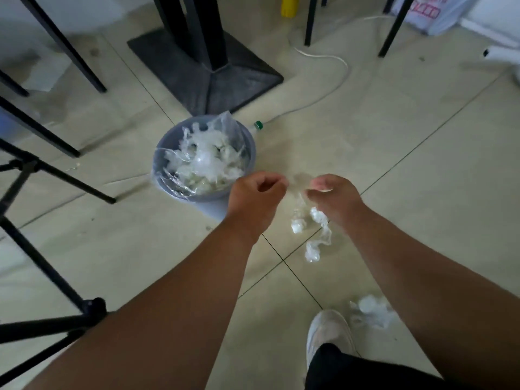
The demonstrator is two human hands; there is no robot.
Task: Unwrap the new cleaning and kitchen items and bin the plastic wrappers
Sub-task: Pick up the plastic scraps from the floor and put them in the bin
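head view: both hands out over the tiled floor (394,142), fingers curled. left hand (254,192) and right hand (332,197) each pinch one end of a clear plastic wrapper (315,220), which is stretched thin between them and hangs in crumpled strands below the right hand (the stretched part is near transparent, hard to trace).

bin (168,142), round and grey-blue, stands on the floor just beyond the left hand, filled with crumpled clear wrappers (205,161); one sheet sticks up past the far rim. the held wrapper is beside the bin, not over it.

another wad of clear plastic (370,306) lies on the floor next to a white shoe (327,333), lower right.

rest: black pedestal base (205,71) behind the bin, a clear bottle with a green cap (258,125) lying just behind the bin, white cable (332,80) curving across the tiles, yellow bottle (289,5) at top, black tripod legs (42,249) on the left.
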